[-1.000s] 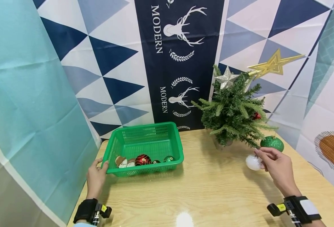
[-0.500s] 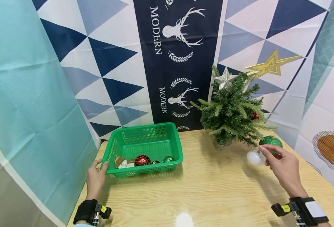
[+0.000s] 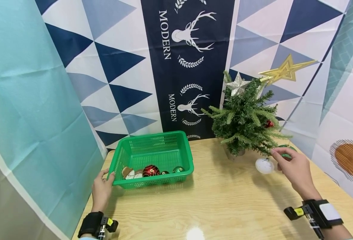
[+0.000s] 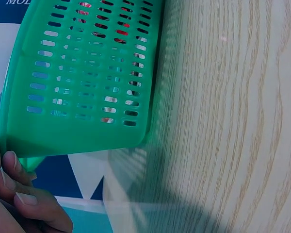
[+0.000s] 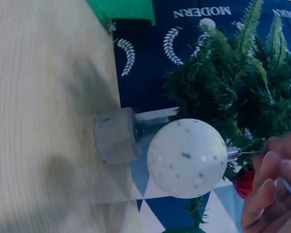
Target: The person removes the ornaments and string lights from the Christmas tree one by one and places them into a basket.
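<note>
A white ball ornament with dark specks hangs from the fingertips of my right hand, which pinches the loop at its metal cap. Right behind it stands a small artificial Christmas tree, its lower branches close to those fingertips. The right wrist view shows the ornament in front of the tree's round base. My left hand grips the left end of a green plastic basket by its rim. Inside lie a red ball ornament, a green one and a snowman-like figure.
The tree carries a silver star, a gold star and a red ornament. Partly behind my right hand is a green glitter ball. Patterned cloth lines the back of the wooden table.
My right hand, with the white ornament, shifts slightly right and then back left, and the ornament comes to hang freely below the fingertips. My left hand stays on the basket.
</note>
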### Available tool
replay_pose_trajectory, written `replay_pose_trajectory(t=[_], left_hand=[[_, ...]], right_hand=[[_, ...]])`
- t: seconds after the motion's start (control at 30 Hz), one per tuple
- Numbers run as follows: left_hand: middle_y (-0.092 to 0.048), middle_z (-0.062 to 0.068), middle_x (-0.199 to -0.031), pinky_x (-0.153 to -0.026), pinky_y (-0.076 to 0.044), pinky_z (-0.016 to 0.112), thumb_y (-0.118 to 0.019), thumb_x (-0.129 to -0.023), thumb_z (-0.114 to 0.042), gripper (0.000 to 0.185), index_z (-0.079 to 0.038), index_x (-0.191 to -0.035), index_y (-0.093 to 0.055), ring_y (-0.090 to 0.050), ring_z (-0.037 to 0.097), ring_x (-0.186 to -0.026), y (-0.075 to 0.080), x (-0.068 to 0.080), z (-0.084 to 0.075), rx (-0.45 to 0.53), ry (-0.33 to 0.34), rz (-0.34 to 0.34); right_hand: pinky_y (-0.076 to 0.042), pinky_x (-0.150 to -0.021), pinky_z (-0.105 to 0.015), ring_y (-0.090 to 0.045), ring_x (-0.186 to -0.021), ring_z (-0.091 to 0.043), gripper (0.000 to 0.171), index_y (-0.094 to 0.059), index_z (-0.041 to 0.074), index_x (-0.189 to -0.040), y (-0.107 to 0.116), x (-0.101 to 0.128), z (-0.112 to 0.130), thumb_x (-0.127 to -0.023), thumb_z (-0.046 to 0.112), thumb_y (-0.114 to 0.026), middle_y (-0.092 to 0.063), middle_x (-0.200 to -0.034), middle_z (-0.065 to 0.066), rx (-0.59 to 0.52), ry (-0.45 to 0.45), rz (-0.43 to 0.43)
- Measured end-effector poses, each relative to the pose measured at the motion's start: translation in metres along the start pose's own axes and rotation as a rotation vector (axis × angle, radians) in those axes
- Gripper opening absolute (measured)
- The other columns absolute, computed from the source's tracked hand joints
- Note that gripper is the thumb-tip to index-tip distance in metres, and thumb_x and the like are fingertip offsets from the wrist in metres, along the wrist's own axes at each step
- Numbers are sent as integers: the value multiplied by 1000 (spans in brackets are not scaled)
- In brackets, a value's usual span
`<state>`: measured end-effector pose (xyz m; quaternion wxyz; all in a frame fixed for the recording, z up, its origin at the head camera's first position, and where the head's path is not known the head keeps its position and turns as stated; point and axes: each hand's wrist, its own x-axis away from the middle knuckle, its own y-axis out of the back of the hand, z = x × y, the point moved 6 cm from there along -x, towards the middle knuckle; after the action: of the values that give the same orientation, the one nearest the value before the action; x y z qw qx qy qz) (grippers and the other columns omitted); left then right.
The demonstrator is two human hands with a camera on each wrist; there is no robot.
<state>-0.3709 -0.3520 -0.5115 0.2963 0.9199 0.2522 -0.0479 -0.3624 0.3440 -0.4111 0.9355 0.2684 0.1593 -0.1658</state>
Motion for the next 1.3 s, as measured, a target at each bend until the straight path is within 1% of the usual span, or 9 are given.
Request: replay_pose_trajectory(t=[0.23, 0.3, 0.43, 0.6, 0.73, 0.97, 1.07, 1.17, 1.3], left_hand=[[-31, 0, -64, -47, -23, 37, -44, -102, -65, 65, -29, -155, -45, -23, 18, -51, -21, -26, 56, -73, -33, -20], [-34, 3, -64, -47, -23, 38, -46, -104, -61, 64, -24, -156, -45, -26, 20, -51, -16, -21, 44, -46, -33, -6], [-43, 10, -67, -51, -28, 41, -49, -107, -51, 61, -10, -152, -48, -33, 23, -55, 4, 1, -8, 6, -4, 15], [-47, 9, -69, -51, -28, 44, -51, -108, -48, 62, -6, -152, -47, -31, 22, -56, 11, 9, -23, 49, -20, 32], [-49, 8, -71, -49, -29, 40, -51, -105, -56, 64, -11, -152, -49, -38, 27, -53, 4, 0, -1, 25, -20, 9], [-42, 3, -66, -50, -27, 37, -43, -105, -59, 61, -24, -155, -45, -27, 19, -55, -28, -7, 56, -54, -13, 18], [-42, 5, -68, -50, -27, 38, -41, -101, -68, 66, -29, -155, -45, -27, 19, -56, -30, -11, 66, -101, 23, -15], [-44, 5, -70, -51, -27, 39, -41, -102, -66, 67, -25, -155, -45, -31, 19, -55, -20, -9, 47, -90, 16, -5], [-59, 17, -88, -58, -34, 42, -47, -108, -52, 60, -12, -153, -46, -48, 30, -65, 3, 5, -8, -27, 24, 42]], right_hand=[[-51, -53, -26, -62, -63, -11, 33, -70, 3, -118, -1, -4, 7, -103, 32, -68, -67, -89, 6, 47, 28, 83], [-52, -55, -26, -64, -66, -10, 31, -70, 4, -117, -2, -2, 15, -103, 32, -67, -67, -95, 2, 90, 82, 80], [-45, -52, -24, -59, -62, -10, 21, -72, 10, -113, -3, 3, 31, -103, 28, -68, -66, -92, -6, 187, 203, 45], [-42, -49, -24, -55, -59, -7, 21, -74, 8, -109, -5, 0, 34, -102, 27, -69, -67, -92, -11, 246, 229, 14], [-45, -52, -23, -58, -64, -2, 26, -74, 7, -109, -6, -2, 33, -103, 31, -68, -70, -100, -15, 237, 191, 3], [-35, -52, -23, -48, -59, -7, 3, -74, 12, -99, -16, 18, 46, -97, 15, -74, -60, -77, 2, 268, 342, 30], [-36, -51, -24, -47, -57, -6, 4, -74, 13, -98, -23, 19, 50, -95, 13, -76, -58, -74, 4, 250, 352, 48], [-34, -50, -25, -45, -55, -7, 4, -73, 14, -97, -28, 20, 54, -95, 12, -76, -54, -70, 3, 242, 354, 54], [-33, -51, -26, -44, -56, -8, 3, -74, 13, -97, -32, 19, 60, -96, 15, -76, -54, -70, 3, 237, 354, 61]])
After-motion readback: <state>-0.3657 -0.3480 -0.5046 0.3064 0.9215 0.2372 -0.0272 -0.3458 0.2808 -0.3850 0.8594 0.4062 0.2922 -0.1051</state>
